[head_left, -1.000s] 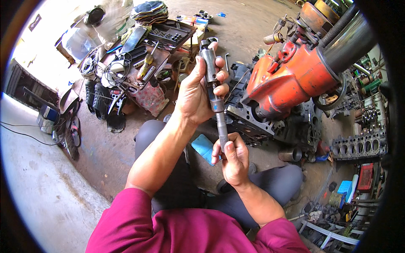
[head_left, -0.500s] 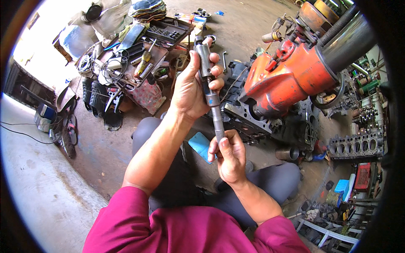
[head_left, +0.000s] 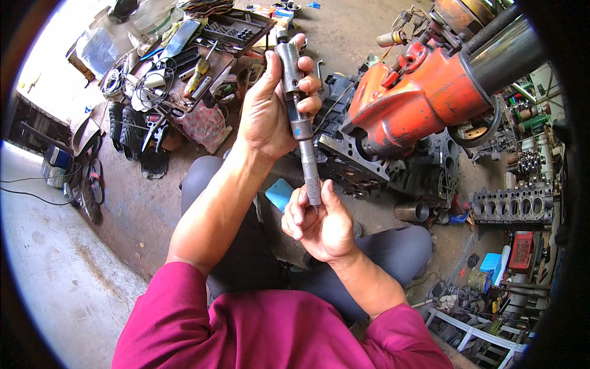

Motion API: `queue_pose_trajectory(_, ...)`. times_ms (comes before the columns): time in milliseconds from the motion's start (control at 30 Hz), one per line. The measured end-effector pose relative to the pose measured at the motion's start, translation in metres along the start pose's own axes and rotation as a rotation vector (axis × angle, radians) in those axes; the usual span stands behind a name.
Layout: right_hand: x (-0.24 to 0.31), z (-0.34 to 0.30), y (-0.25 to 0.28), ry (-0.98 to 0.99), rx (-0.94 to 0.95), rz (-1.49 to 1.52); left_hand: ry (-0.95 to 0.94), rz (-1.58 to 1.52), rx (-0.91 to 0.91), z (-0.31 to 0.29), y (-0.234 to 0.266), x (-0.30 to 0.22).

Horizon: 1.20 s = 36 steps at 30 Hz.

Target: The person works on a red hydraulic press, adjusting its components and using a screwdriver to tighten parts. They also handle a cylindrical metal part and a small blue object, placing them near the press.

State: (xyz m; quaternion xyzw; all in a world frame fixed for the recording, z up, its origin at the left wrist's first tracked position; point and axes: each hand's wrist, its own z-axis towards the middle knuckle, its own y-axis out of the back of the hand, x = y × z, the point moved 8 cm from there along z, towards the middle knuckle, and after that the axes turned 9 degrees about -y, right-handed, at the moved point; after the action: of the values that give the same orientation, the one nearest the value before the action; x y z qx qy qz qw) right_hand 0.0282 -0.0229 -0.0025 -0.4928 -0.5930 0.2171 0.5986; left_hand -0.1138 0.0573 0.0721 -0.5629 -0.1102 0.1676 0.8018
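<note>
In front of my chest I hold a steel micrometer-like tool [head_left: 301, 128], a stepped cylinder with a blue mark on its collar, tilted with its narrow end toward me. My left hand [head_left: 270, 114] is closed round its thick upper part, thumb on one side and fingertips on the other. Curled about the narrow lower end is my right hand [head_left: 322, 224], with the thumb to the right of it and the fingers to the left. The small tip shows between them. How firmly the right fingers press on it is hard to tell.
To the right stands an orange machine head [head_left: 418, 104] over an engine block [head_left: 353, 161]. A cluttered tool table [head_left: 218, 74] is at the far left. A metal cylinder sleeve [head_left: 412, 211] stands near my right knee, with a cylinder head [head_left: 513, 206] farther right. A blue object [head_left: 279, 194] lies below my hands.
The tool and my left hand have shifted slightly left in view, as has the background. My right thumb has moved off the barrel to its side, uncovering the small tip.
</note>
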Motion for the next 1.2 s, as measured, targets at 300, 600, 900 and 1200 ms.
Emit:
queue_pose_trajectory(300, -0.005, -0.001, -0.008, -0.074, 0.058, 0.132, 0.044, -0.085, 0.036, -0.001, -0.003, 0.001)
queue_pose_trajectory(600, -0.006, -0.001, -0.012, -0.090, 0.069, 0.143, 0.048, -0.096, 0.059, -0.001, -0.008, 0.002)
queue_pose_trajectory(900, -0.013, -0.003, 0.004, -0.089, 0.024, 0.069, 0.010, 0.002, 0.003, -0.003, -0.005, 0.001)
queue_pose_trajectory(1200, 0.043, 0.046, 0.038, 0.196, -0.261, -0.520, -0.101, 0.196, 0.010, 0.002, -0.011, -0.018)
